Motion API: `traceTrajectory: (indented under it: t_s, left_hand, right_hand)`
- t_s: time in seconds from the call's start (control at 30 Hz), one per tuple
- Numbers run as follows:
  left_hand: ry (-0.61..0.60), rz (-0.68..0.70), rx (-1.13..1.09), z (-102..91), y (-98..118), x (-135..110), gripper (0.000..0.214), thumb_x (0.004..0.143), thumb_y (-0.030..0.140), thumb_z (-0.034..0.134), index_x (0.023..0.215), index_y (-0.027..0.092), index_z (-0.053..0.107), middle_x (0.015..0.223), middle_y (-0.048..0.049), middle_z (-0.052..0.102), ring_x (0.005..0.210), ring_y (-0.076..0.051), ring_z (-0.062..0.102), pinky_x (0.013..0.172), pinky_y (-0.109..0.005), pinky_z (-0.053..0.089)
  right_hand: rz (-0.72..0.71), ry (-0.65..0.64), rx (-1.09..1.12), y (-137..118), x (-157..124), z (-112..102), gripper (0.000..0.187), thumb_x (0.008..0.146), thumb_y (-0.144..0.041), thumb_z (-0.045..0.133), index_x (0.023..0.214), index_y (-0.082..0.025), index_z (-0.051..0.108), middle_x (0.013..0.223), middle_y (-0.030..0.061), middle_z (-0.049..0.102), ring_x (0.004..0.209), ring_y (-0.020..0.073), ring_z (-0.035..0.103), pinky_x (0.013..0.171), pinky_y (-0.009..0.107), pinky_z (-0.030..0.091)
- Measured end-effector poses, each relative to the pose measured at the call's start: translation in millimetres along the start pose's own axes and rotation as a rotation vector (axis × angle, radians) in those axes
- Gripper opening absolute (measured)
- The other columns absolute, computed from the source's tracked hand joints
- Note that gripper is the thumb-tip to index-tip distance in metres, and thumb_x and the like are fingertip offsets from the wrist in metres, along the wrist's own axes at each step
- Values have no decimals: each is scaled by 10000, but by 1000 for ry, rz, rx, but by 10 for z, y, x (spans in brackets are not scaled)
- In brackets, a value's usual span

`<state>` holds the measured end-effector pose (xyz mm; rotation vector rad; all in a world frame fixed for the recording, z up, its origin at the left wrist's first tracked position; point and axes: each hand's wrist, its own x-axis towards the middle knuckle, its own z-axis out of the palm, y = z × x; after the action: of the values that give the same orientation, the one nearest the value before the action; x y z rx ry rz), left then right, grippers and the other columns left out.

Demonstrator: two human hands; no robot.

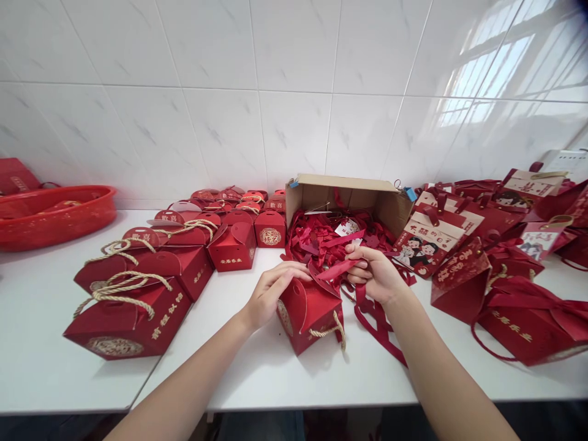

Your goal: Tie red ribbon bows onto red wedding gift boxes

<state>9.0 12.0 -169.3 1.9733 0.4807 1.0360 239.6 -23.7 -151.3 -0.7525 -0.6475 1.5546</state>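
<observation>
Red everywhere on the counter. Rope-handled gift boxes [138,294] lie in rows at left, smaller ones [234,242] behind them running back to the wall. A red plastic basket [55,214] sits at the far left edge. A cardboard carton [349,193] lies on its side against the wall, spilling a heap of red ribbons [321,236] toward the hands. At right, a crowd of red paper bags [463,275] with bows and printed cartoon figures, packed close, some tipped over. Loose ribbon tails [379,327] trail across the counter beneath the right wrist.

White counter [275,373], smooth, with a seam between two slabs at left. White marbled wall tiles [294,92] behind; window light reflects in the upper right.

Small red box [307,312] — rope handle on its near side, top flaps open — stands on the counter just in front of the ribbon heap, between the two hands. Left hand [271,294] comes in from lower left, forearm bare, fingers curled loosely over the box's left flap, touching it. Right hand [374,272] reaches from lower right, thumb and fingers pressed together on a strip of red ribbon [337,269] — held just above the box's open top.
</observation>
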Motion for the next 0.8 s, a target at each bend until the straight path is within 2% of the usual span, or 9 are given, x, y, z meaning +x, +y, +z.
traceTrajectory:
  t_s: [0.3,0.53,0.7,0.8]
  left_hand:
    - [1,28,-24,-1,11,-2,426,943,382,378,866,158,732,1050,-114,683,1075,-254,573,1043,-394,347]
    - [6,27,-9,-3,0,-3,412,934,413,404,926,173,739,1043,-107,696,1083,-254,576,1037,-404,354]
    - [25,21,-11,-2,31,-2,417,915,447,441,793,172,730,978,-108,712,1069,-265,582,1019,-403,369]
    - [43,16,-32,1,44,-6,379,906,445,465,800,176,711,958,-99,712,1076,-264,579,1007,-392,379]
  right_hand:
    - [-9,-30,-3,57,-16,71,212,607,-110,650,710,-185,481,419,-133,312,340,12,166,342,152,134]
    - [8,-36,-18,99,-5,97,218,602,-115,654,726,-183,488,422,-131,325,338,13,176,348,158,137]
    - [2,-57,-24,114,8,90,211,612,-115,651,721,-183,483,418,-129,321,337,15,176,348,157,140]
    - [2,-64,-25,121,8,95,212,613,-114,649,717,-185,477,421,-129,318,338,15,182,352,158,137]
